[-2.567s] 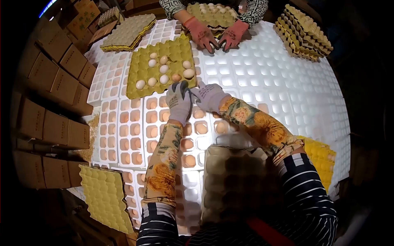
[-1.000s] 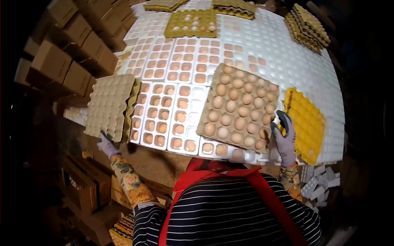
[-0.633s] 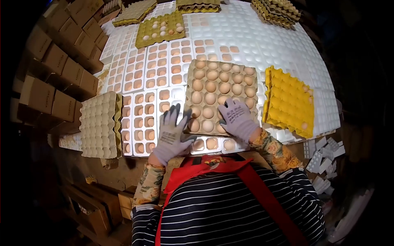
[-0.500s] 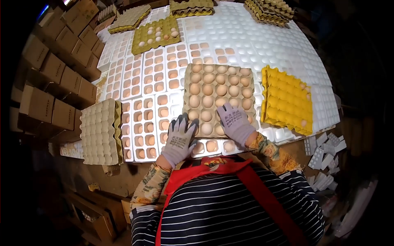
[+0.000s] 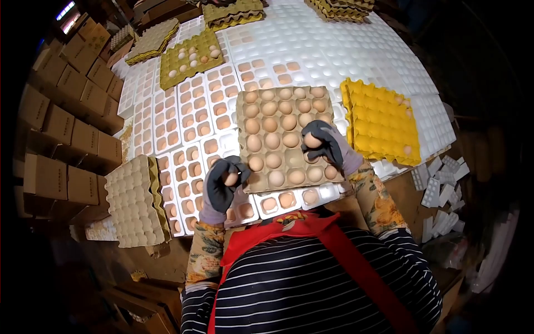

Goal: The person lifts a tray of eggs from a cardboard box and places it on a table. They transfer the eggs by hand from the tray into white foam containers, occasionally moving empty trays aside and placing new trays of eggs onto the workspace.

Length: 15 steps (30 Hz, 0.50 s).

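A grey-brown pulp egg tray (image 5: pixel 242 119) filled with many eggs lies in front of me on white foam egg boxes (image 5: pixel 179 146). My left hand (image 5: pixel 223 183), in a grey-palmed glove, is closed round an egg (image 5: pixel 231 178) just left of the tray's near corner. Over the right part of the tray, my right hand (image 5: pixel 328 146) holds another egg (image 5: pixel 312 140) in its fingers. A bare cup (image 5: pixel 293 160) shows in the tray near the right hand. Below the tray's near edge, eggs (image 5: pixel 286 199) sit in the foam cells.
Yellow plastic egg trays (image 5: pixel 384 125) stand stacked at the right. More pulp trays (image 5: pixel 133 197) lean at the left, and a partly filled tray (image 5: pixel 192 55) rests farther back. Cardboard boxes (image 5: pixel 47 181) pile up along the left. Foam pieces (image 5: pixel 442 192) litter the floor at right.
Both hands have turned from lying palm down on the tray to gripping an egg each. The left moved off the tray's edge; one cup near the right hand now shows bare.
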Available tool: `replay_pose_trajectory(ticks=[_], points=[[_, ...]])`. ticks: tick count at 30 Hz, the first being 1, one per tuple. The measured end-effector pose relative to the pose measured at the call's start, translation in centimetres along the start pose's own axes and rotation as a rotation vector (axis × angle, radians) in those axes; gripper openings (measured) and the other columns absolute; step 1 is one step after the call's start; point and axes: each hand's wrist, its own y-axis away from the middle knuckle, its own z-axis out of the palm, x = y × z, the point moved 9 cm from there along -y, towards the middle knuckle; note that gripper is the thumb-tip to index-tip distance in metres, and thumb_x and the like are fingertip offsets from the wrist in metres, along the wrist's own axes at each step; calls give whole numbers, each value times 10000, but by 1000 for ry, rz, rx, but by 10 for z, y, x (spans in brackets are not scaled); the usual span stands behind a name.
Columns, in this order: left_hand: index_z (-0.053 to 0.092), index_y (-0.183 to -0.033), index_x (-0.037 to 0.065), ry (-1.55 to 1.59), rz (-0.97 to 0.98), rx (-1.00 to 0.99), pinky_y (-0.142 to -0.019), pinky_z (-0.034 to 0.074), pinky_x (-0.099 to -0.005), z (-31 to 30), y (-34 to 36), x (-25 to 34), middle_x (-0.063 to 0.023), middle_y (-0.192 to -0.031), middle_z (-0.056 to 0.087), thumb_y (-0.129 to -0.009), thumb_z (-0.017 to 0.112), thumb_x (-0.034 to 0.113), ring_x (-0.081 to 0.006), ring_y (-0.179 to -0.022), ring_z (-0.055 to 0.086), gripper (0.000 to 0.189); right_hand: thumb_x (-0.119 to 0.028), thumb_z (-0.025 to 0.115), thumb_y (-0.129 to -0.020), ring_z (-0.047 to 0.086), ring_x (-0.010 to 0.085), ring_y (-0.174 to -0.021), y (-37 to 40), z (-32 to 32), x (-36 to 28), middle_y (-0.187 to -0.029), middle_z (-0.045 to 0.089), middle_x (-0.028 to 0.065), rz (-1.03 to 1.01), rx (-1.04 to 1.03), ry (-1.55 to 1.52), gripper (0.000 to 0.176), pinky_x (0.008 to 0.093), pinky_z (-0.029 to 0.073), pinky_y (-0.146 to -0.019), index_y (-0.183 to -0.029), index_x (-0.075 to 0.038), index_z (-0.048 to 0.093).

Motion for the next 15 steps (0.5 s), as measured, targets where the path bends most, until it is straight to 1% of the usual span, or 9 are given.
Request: replay_pose_trajectory(ticks=[1,2,4,5,7,9,11,13,15], points=[[622,-1092,16,-391,35,-145,-749,560,-314,15,-9,7,-53,-935,652,-964,553,137,-200,-819,689,189,-275,665,-920,637,129,-759,-5,0,-2,-911,640,53,14,-20,-57,245,278,520,-595,-1023,-54,645],[657,-1084,8,-343,-249,-49,-720,535,-338,15,0,-18,-63,-887,676,-946,633,249,-163,-793,633,279,-281,670,-909,644,148,-751,-10,2,-9,-914,641,58,-83,7,434,251,301,530,-620,-1014,-54,645],[627,-1178,56,-1177,156,-221,-716,539,-361,75,6,-3,-74,-960,641,-848,734,257,-222,-821,656,402,-281,718,-825,663,227,-860,-5,56,-37,-957,618,73,-414,-25,1366,298,381,536,-735,-995,-53,628],[615,-1201,81,-1474,275,-286,-729,542,-373,102,11,2,-84,-988,626,-809,760,245,-262,-849,665,450,-294,730,-801,663,283,-938,-6,71,-28,-1025,604,103,-423,-48,1663,305,411,530,-744,-982,-74,622],[602,-1165,106,-1623,314,-319,-746,539,-401,109,8,-25,-88,-1033,602,-808,746,237,-282,-882,663,406,-289,722,-807,670,308,-951,-29,67,20,-1091,591,118,-228,-122,2026,324,437,535,-764,-1040,-98,602],[590,-1129,132,-1771,355,-353,-762,537,-428,111,6,-36,-91,-1077,578,-808,733,228,-302,-916,661,364,-248,708,-831,683,279,-928,-35,60,19,-1091,597,123,-220,-155,2019,354,426,545,-743,-1127,-92,589],[591,-1100,121,-1496,154,-424,-805,533,-443,101,-5,-29,-107,-1066,595,-780,749,220,-322,-927,660,370,-207,695,-855,696,249,-905,-36,50,9,-1092,603,129,-212,-187,2011,396,414,555,-722,-1214,-87,576],[602,-1185,121,-1408,108,-386,-814,538,-378,83,-11,-29,-95,-1063,637,-787,745,176,-258,-959,670,427,-196,618,-915,657,171,-823,-24,12,-25,-1000,620,61,-242,-98,910,502,338,546,-679,-1392,-104,490],[587,-1296,97,-805,69,-297,-799,535,-309,61,-13,-29,-76,-1090,684,-807,722,134,-178,-938,660,509,-156,694,-906,649,142,-846,16,16,-40,-946,591,51,39,-139,-9,564,301,545,-623,-1427,-63,498]])
